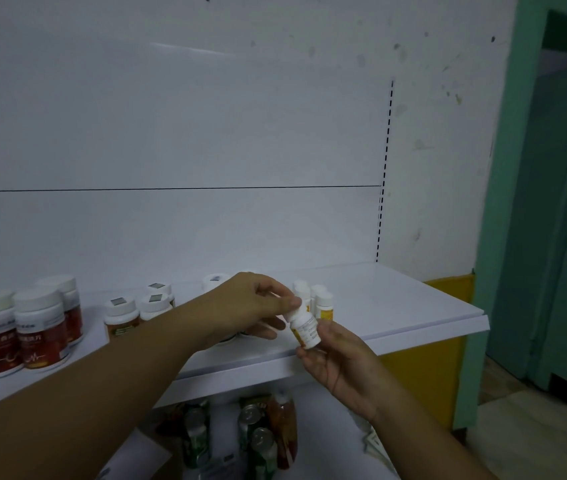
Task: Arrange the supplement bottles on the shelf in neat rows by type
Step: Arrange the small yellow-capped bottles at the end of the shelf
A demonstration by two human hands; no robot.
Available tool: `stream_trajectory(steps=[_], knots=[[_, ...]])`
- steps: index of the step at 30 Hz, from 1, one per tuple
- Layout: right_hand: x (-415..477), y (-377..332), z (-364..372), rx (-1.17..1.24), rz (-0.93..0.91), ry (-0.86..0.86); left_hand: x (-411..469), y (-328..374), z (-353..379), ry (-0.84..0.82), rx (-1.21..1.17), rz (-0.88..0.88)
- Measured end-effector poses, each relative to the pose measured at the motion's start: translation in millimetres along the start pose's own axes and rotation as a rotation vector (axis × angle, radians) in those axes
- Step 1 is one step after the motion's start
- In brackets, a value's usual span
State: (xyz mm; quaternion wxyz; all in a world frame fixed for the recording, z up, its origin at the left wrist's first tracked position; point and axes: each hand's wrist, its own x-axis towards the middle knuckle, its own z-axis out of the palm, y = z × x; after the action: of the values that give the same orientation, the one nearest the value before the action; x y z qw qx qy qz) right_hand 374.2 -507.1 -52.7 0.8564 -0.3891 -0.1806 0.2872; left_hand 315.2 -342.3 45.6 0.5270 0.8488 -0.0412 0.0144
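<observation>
A small white bottle with a yellow label (305, 330) is held tilted in front of the white shelf (413, 306). My right hand (339, 362) grips its lower body from below. My left hand (251, 303) pinches its cap from above. Just behind it, small white-capped yellow bottles (323, 303) stand in a tight group on the shelf. At the far left stand three large red-labelled bottles (38, 327). Between them and my left arm stand white-capped bottles with orange labels (121, 315), partly hidden by the arm.
Green drink cans (258, 434) and snack packets lie on the lower shelf under the board. A green door frame (503, 202) stands to the right, with a yellow panel (448, 292) beside the shelf end. The shelf's right part (396, 292) is bare.
</observation>
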Motion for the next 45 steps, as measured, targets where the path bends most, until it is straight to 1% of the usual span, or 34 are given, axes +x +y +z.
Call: stream_trajectory(steps=[3, 6, 9, 12, 16, 18, 20, 22, 25, 28, 30, 32, 35, 36, 39, 42, 45], knots=[[-1.0, 0.9, 2.5, -0.048, -0.012, 0.012, 2.4, -3.2, 1.5, 0.026, 0.029, -0.025], [-1.5, 0.6, 5.2, 0.023, 0.025, 0.030, 1.2, -4.7, -1.3, -0.005, -0.007, 0.012], [-4.3, 0.0, 8.2, -0.041, 0.062, 0.041, -0.5, -7.6, -3.7, -0.043, 0.037, 0.035], [-4.4, 1.0, 8.8, -0.103, -0.032, 0.047, 0.9, -10.3, -3.0, -0.039, 0.027, 0.014], [-3.4, 2.6, 10.5, -0.164, -0.112, 0.070, 5.2, -12.5, 0.9, 0.075, -0.072, -0.007], [-2.2, 2.5, 11.4, -0.145, -0.127, 0.067, 6.4, -14.0, 1.0, 0.103, -0.103, 0.014], [-1.6, 0.5, 12.0, -0.102, -0.107, 0.067, 6.0, -14.4, 0.8, 0.091, -0.104, 0.055], [-1.0, -1.1, 10.2, -0.156, -0.092, 0.072, 6.2, -14.6, 0.3, 0.079, -0.097, 0.090], [-1.0, -2.1, 6.3, -0.252, -0.138, 0.060, 7.8, -15.3, 1.4, 0.094, -0.125, 0.103], [1.8, -1.5, 1.4, -0.273, -0.207, 0.082, 10.9, -21.5, 9.0, 0.168, -0.177, 0.060], [3.4, -0.6, 0.3, -0.291, -0.246, 0.110, 12.1, -27.8, 19.7, 0.178, -0.202, 0.026], [3.6, -0.5, 0.8, -0.386, -0.267, 0.143, 14.3, -34.0, 29.7, 0.191, -0.200, 0.030], [4.8, -6.3, -2.2, -0.688, -0.326, 0.257, 25.5, -42.9, 38.1, 0.296, -0.175, 0.075], [6.9, -10.7, -4.4, -0.761, -0.366, 0.303, 31.5, -46.1, 40.4, 0.337, -0.138, 0.098], [17.5, -28.0, -14.5, -0.877, -0.458, 0.436, 50.8, -53.8, 52.1, 0.448, 0.072, 0.151], [33.0, -46.1, -26.7, -1.028, -0.454, 0.516, 71.2, -62.0, 62.9, 0.505, 0.175, 0.117], [47.0, -60.3, -35.0, -1.212, -0.441, 0.539, 84.7, -68.1, 68.7, 0.523, 0.205, 0.053]])
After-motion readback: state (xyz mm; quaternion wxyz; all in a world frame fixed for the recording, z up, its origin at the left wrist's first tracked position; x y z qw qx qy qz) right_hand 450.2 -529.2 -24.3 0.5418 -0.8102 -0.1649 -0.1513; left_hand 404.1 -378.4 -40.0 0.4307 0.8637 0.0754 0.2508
